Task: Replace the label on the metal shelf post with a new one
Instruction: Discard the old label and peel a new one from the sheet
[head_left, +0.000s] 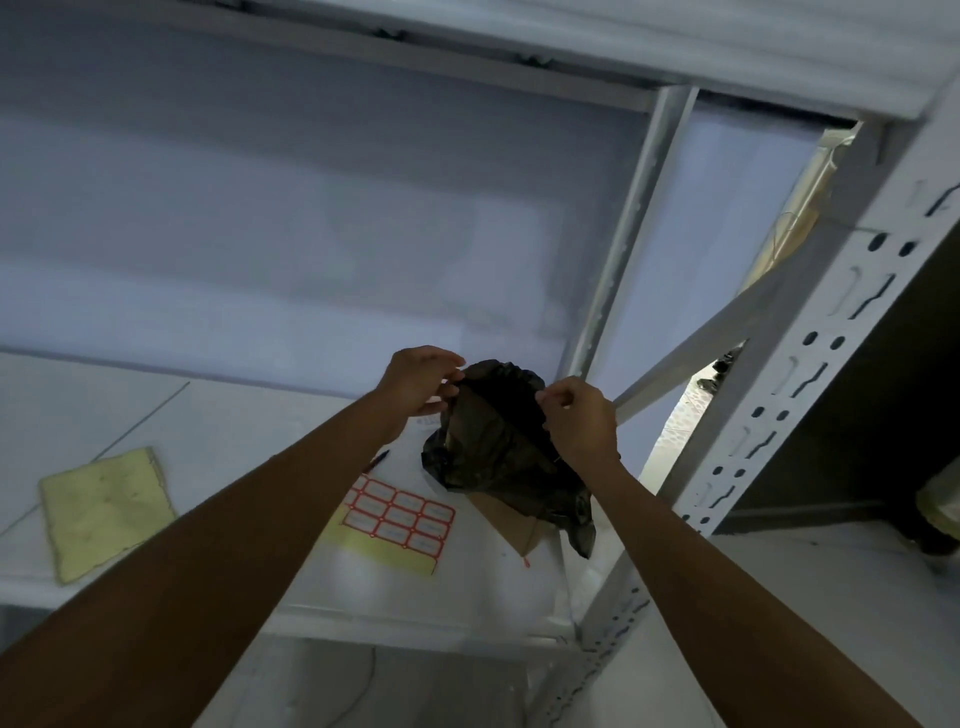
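Both hands raised over a white shelf board (156, 415), pinching the crumpled rim of a thin, glossy black plastic bag (493, 447). Left hand (415, 382) closed on the bag's left edge, fingers curled tight; right hand (582, 421) closed on the right edge, thumb and forefinger nipping the film. Bag hanging wrinkled and limp, its tail drooping toward the shelf's front edge. Beneath it, flat on the board: a yellow-backed sheet of red-bordered rectangular labels (397, 519), a brown cardboard piece (511, 525) just beside it, a dark pen (378, 459) partly hidden by the left forearm. Farther left, a frayed, pale yellow cloth (106, 512), roughly square. At right, the white perforated metal shelf post (779, 405), matte, punched with slots and round holes; whether any label is on it cannot be told.
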